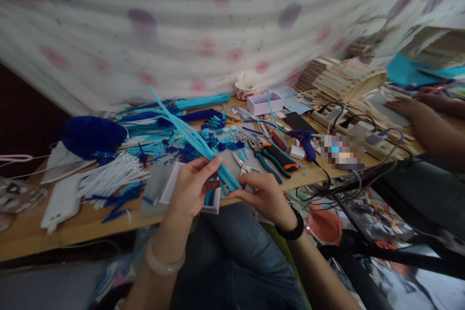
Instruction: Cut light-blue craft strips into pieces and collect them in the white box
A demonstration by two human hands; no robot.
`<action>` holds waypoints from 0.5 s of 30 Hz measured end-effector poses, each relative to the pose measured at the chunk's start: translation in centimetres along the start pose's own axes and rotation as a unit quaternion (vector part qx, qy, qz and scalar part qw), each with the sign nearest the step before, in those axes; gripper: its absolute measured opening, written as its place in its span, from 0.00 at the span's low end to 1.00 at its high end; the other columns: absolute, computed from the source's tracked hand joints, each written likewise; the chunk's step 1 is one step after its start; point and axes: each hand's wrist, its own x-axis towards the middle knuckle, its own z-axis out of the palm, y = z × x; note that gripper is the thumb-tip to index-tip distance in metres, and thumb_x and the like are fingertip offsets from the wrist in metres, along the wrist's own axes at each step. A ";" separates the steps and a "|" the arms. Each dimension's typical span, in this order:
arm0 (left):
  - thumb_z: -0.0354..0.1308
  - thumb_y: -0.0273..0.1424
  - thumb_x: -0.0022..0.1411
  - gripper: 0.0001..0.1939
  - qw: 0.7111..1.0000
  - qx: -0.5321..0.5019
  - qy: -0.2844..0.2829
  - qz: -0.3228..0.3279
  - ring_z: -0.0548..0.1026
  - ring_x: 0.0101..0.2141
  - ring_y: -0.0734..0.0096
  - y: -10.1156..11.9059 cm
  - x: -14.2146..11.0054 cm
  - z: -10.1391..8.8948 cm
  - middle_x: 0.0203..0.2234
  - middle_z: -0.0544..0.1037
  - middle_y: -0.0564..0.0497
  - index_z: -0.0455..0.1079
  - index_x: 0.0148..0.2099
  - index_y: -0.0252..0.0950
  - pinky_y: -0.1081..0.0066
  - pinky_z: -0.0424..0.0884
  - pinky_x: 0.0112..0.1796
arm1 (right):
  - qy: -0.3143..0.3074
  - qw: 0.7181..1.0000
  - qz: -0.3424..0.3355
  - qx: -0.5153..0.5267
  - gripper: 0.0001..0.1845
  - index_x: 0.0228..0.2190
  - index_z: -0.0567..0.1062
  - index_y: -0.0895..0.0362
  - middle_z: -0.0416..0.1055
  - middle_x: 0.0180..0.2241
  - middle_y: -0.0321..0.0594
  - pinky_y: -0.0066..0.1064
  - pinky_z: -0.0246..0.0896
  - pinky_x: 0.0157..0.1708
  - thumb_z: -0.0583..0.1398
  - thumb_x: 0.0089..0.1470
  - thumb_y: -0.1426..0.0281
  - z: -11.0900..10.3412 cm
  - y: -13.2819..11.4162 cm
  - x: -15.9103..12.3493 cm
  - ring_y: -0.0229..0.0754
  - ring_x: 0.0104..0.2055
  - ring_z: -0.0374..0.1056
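Note:
A bundle of light-blue pipe cleaners (194,139) slants across the middle of the head view, its long ends fanned toward the upper left. Around the lower part of the bundle, my left hand (192,183) is closed, thumb on top. My right hand (262,196) pinches the bundle's lower right end between thumb and fingers. Beneath my left hand, a white box (170,185) at the table edge is partly hidden, with blue pieces inside. Cutting pliers with pale handles (242,164) lie just behind my right hand.
White stems (109,179), a dark-blue fluffy oval (92,136) and a white power bank-like block (62,203) lie left. Pliers with orange-black handles (278,157), a blue glue gun (308,144) and power strips (374,143) are right. Another person's hand (410,109) rests far right.

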 end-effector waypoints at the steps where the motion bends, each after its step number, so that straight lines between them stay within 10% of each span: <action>1: 0.78 0.40 0.38 0.19 1.000 0.001 -0.002 0.000 0.80 0.24 0.68 0.0 0.0 0.0 0.24 0.83 0.49 0.78 0.29 0.33 0.74 0.74 0.22 | 0.002 1.000 -0.001 0.002 0.26 0.27 0.81 0.56 0.75 0.21 0.36 0.27 0.56 0.24 0.61 0.54 0.45 0.0 0.1 0.0 0.35 0.21 0.64; 15: 0.78 0.42 0.35 0.23 1.000 -0.006 0.016 0.009 0.80 0.24 0.67 -0.2 0.4 0.5 0.21 0.80 0.51 0.77 0.29 0.32 0.73 0.76 0.23 | 0.012 0.998 0.054 0.032 0.20 0.26 0.79 0.55 0.78 0.23 0.38 0.28 0.62 0.26 0.65 0.56 0.51 1.7 0.1 -1.0 0.39 0.24 0.71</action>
